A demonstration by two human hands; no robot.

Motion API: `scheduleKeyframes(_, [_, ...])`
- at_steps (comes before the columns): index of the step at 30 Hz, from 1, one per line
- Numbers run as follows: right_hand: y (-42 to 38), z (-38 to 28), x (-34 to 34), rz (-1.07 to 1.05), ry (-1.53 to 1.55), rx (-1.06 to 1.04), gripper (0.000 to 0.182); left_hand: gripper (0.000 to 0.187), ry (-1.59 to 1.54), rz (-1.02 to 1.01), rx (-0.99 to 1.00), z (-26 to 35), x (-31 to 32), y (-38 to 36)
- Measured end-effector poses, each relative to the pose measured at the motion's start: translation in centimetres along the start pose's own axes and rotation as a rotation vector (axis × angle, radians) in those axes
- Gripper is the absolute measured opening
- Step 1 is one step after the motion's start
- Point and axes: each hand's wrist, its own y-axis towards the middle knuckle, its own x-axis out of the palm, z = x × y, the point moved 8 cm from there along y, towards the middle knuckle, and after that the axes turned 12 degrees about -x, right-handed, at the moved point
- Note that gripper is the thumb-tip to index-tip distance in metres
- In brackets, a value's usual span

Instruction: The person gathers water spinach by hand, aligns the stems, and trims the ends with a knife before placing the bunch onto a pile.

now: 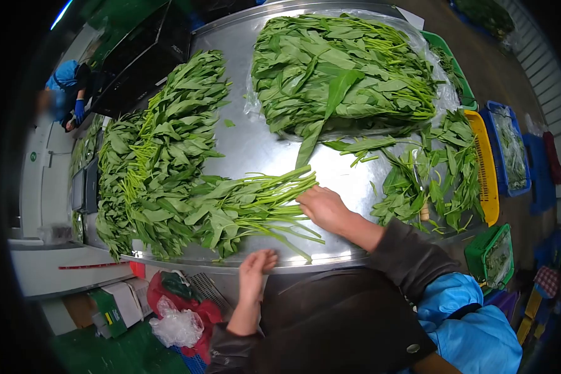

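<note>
My right hand [325, 209] is closed around the cut stem ends of a bunch of water spinach [230, 209], whose leaves point left. Some stems fan out below the fingers, towards the table's near edge. My left hand [255, 269] is at that edge, just below the bunch and apart from it, with its fingers curled and nothing visible in them. A long row of water spinach [162, 143] lies along the left of the metal table [234, 134]. At the back, a large heap of water spinach [343, 75] sits on clear plastic.
Loose stalks [399, 181] and a wooden-handled tool [424, 210] lie on the right, beside a yellow crate [483, 168]. Green [491, 258] and blue crates [508, 149] stand beyond. Clear plastic [177, 323] lies below left. Another person [67, 84] is at far left.
</note>
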Motion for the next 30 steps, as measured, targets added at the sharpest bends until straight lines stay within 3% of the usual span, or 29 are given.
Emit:
scheduleKeyframes(2, [0.7,0.2,1.0,-0.037,0.005,-0.002,0.014,0.03,-0.146,0.036,-0.098,-3.1,1.5,2.3])
scheduleKeyframes(5, [1.0,0.2,2.4,-0.152,0.034,-0.001,0.013,0.038,-0.33,-0.023,-0.129,-2.4,5.1,3.2])
scheduleKeyframes(7, [0.3,0.4,3.1,-0.238,0.288,0.167,0.017,0.036,-0.481,-0.099,-0.155,-3.0,6.3,4.8])
scheduleKeyframes(11, [-0.6,-0.2,4.2,-0.143,0.598,0.205,0.022,0.03,-0.619,-0.204,-0.161,-2.3,8.6,4.8])
scheduleKeyframes(16, [-1.0,-0.3,5.3,-0.1,0.733,0.283,0.021,0.026,-0.669,-0.214,-0.133,-1.6,9.3,4.4])
scheduleKeyframes(18, [-0.9,-0.3,4.5,-0.038,0.778,0.273,0.021,0.024,-0.615,-0.014,-0.098,-1.8,7.9,4.4])
scheduleKeyframes(20, [-1.2,-0.5,3.7,-0.022,0.737,0.287,0.021,0.022,-0.583,0.023,-0.124,-3.1,7.0,5.5])
scheduleKeyframes(22, [-1.7,-0.6,3.0,-0.016,0.703,0.298,0.02,0.021,-0.559,0.138,-0.003,-2.6,6.2,5.5])
scheduleKeyframes(30, [-1.8,-1.3,2.4,-0.039,0.771,0.199,0.019,0.018,-0.55,0.065,-0.006,-2.0,6.9,5.3])
